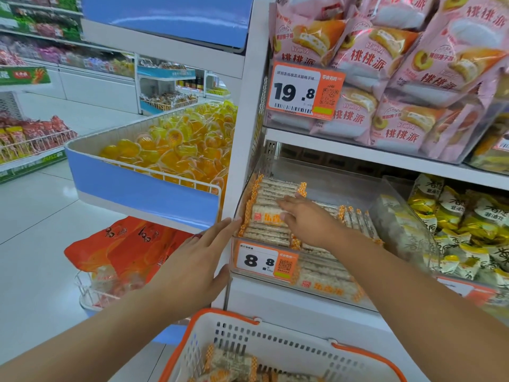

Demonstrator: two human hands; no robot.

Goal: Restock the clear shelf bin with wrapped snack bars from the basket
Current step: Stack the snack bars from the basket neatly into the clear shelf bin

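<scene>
The clear shelf bin (347,188) sits on the lower shelf, with an orange 8.8 price tag on its front. Wrapped snack bars (268,216) with orange-checked ends lie stacked inside it at the left. My right hand (305,221) reaches into the bin, its straight fingers lying flat on the top bars. Against the bin's left front corner, outside the wall, rests my left hand (201,260) with fingers extended. Below, the white basket (278,343) with orange handles holds a few more snack bars (234,362).
Pink cake packs (385,64) fill the shelf above, behind a 19.8 tag. A neighbouring clear bin (407,227) of yellow-and-white packets stands right of the snack bars. To the left, a blue end shelf holds yellow jelly cups (176,150), with orange bags (124,249) beneath.
</scene>
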